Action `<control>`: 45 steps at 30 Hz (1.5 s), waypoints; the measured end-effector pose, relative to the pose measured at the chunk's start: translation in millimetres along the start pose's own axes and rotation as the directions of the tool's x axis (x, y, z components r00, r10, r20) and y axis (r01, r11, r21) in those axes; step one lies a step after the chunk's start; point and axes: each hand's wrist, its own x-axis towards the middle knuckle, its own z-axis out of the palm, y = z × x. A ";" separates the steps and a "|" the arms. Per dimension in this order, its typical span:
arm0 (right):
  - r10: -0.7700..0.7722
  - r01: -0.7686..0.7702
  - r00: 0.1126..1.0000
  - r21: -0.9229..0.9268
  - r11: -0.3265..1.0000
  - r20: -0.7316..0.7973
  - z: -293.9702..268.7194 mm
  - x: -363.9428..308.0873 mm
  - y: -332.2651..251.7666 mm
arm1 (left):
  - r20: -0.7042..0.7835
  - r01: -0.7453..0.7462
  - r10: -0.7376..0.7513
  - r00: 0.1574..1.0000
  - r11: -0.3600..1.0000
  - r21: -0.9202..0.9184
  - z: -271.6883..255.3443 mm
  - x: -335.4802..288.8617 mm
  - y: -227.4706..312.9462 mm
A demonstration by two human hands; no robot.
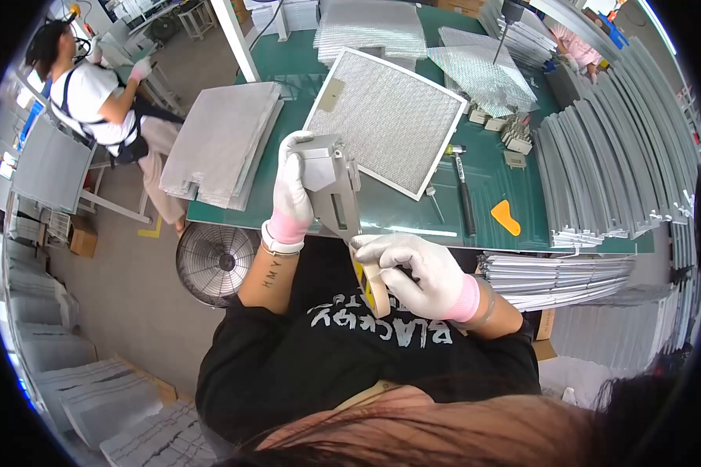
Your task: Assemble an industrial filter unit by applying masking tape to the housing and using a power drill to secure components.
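L hand (291, 187): 1 metal pc (325, 169).

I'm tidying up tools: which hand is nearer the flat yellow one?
Right: the right hand is left of the flat yellow tool, nearer the body; the left hand is much farther left.

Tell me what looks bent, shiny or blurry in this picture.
Head view: fisheye distortion bows the stacked panels at right; pale reflections streak the green tabletop; hair along the lower edge looks soft; the left hand and right hand look fairly sharp.
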 end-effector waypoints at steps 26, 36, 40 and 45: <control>0.000 -0.152 0.913 -0.340 0.928 -0.408 -43.2 1.6 20.1 | 0.549 -0.545 0.332 0.768 0.789 0.285 -14.3 -33.9 -9.9; -0.011 -0.081 0.971 -0.368 0.926 -0.241 -21.6 25.0 49.3 | 0.704 -0.508 0.123 0.700 0.778 0.370 3.2 -76.3 -14.2; -0.006 -0.078 0.969 -0.327 0.942 -0.248 -17.7 26.9 48.7 | 0.584 -0.492 0.216 0.782 0.790 0.366 7.3 -84.4 -28.1; -0.011 -0.083 0.960 -0.322 0.943 -0.280 -15.7 22.4 51.5 | 0.516 -0.493 0.249 0.820 0.765 0.414 15.8 -81.3 -32.1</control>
